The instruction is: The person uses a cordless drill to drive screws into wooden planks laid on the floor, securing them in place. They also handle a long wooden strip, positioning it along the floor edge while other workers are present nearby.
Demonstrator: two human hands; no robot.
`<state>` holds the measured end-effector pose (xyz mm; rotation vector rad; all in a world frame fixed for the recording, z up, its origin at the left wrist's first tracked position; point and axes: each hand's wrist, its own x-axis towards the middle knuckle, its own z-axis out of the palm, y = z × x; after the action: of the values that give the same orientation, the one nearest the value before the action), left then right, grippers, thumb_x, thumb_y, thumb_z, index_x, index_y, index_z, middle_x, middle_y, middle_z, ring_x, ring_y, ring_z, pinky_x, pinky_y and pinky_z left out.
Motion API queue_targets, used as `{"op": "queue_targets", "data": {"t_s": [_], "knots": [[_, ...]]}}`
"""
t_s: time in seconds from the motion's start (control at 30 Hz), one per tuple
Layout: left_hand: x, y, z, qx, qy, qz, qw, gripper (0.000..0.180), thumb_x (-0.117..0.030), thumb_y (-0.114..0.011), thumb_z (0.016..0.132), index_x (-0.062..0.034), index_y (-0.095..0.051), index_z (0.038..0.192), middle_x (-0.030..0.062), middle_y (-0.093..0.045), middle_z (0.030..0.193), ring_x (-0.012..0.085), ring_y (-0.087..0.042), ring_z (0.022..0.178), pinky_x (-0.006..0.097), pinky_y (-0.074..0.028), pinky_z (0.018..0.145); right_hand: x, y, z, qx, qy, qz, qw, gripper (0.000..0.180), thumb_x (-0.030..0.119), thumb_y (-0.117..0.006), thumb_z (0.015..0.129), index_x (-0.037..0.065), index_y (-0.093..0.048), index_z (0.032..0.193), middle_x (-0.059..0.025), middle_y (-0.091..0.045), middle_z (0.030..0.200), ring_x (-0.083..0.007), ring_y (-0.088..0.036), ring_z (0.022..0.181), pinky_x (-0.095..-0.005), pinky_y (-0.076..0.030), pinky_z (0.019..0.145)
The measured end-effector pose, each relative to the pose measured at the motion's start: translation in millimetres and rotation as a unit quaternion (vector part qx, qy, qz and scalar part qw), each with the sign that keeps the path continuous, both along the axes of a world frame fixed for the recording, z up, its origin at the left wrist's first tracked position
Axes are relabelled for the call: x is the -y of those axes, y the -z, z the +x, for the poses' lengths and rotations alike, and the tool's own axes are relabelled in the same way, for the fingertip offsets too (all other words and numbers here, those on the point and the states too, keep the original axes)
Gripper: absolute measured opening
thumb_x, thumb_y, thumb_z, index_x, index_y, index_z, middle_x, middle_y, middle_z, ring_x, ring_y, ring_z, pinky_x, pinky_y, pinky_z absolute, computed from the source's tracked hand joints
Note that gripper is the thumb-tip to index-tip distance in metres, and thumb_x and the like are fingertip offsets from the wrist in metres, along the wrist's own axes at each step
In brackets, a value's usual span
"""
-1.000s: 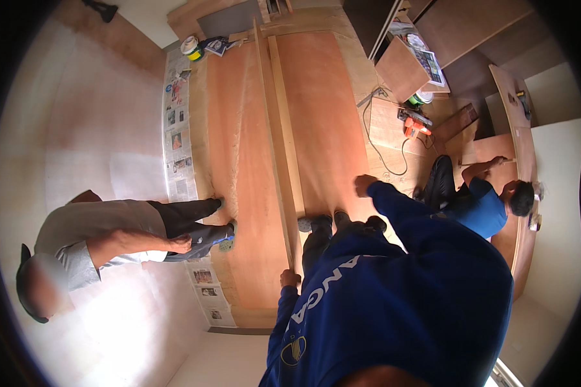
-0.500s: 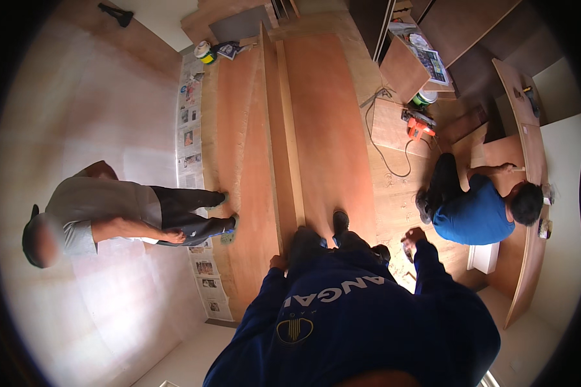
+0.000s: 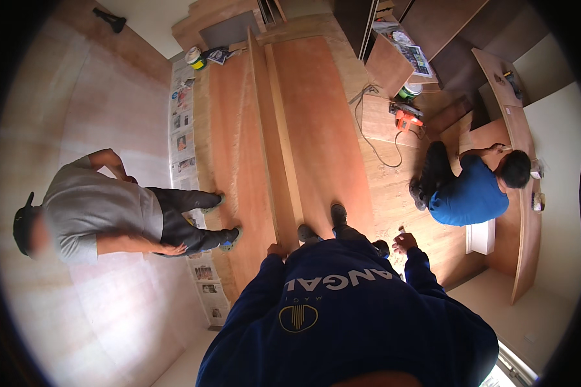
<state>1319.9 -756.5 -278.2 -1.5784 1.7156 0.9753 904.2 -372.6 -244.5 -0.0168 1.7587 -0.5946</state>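
Observation:
My left hand (image 3: 276, 249) is low beside the near end of a long upright wooden board (image 3: 263, 122), appearing to touch its edge; its fingers are too small to make out. A pale wood strip (image 3: 284, 135) runs along that board, with a wide reddish plywood sheet (image 3: 323, 122) to its right. My right hand (image 3: 405, 242) is raised off to the right above the floor, fingers curled. A small light-coloured thing shows at its fingertips, too small to name.
At left a person in a grey shirt (image 3: 110, 206) stands near newspaper sheets (image 3: 182, 142). Right, a person in blue (image 3: 468, 197) crouches at a wooden panel (image 3: 523, 148). An orange circular saw (image 3: 408, 119) with its cord lies on plywood. A paint bucket (image 3: 195, 58) stands far left.
My right hand has shifted slightly left and up in the picture. My view has turned a little. The person in grey has moved an arm and turned more toward the wall.

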Motion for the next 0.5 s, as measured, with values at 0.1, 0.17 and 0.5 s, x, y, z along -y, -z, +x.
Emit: {"op": "queue_targets", "data": {"t_s": [0.1, 0.17, 0.5], "knots": [[5.4, 9.7, 10.7, 0.009, 0.003, -0.013, 1.000, 0.048, -0.037, -0.083, 0.071, 0.0047, -0.076, 0.095, 0.0224, -0.076, 0.099, 0.0350, -0.074, 0.101, 0.039, -0.059, 0.086, 15.2, -17.9, 9.9, -0.075, 0.069, 0.000, 0.995, 0.019, 0.018, -0.057, 0.100, 0.003, -0.069, 0.104, -0.0114, -0.074, 0.084, -0.0209, -0.071, 0.062, -0.0313, -0.053, 0.049], [10.9, 11.4, 14.2, 0.027, 0.029, 0.013, 0.999, 0.043, -0.029, -0.084, 0.070, 0.0051, -0.076, 0.094, 0.0226, -0.076, 0.099, 0.0345, -0.074, 0.101, 0.038, -0.059, 0.086, 16.9, -26.1, 18.2, -0.102, 0.069, -0.009, 0.992, 0.020, 0.017, -0.056, 0.100, 0.002, -0.068, 0.105, -0.0119, -0.075, 0.084, -0.0210, -0.071, 0.061, -0.0312, -0.053, 0.048], [16.2, 26.2, 35.0, 0.017, 0.021, -0.039, 0.999, 0.037, -0.025, -0.083, 0.071, 0.0049, -0.076, 0.092, 0.0211, -0.077, 0.096, 0.0315, -0.075, 0.096, 0.036, -0.060, 0.083, -20.8, -25.6, 76.7, -0.061, 0.091, 0.077, 0.991, 0.019, 0.013, -0.053, 0.100, 0.005, -0.060, 0.085, -0.0136, -0.066, 0.070, -0.0244, -0.064, 0.055, -0.0340, -0.047, 0.043]]}}
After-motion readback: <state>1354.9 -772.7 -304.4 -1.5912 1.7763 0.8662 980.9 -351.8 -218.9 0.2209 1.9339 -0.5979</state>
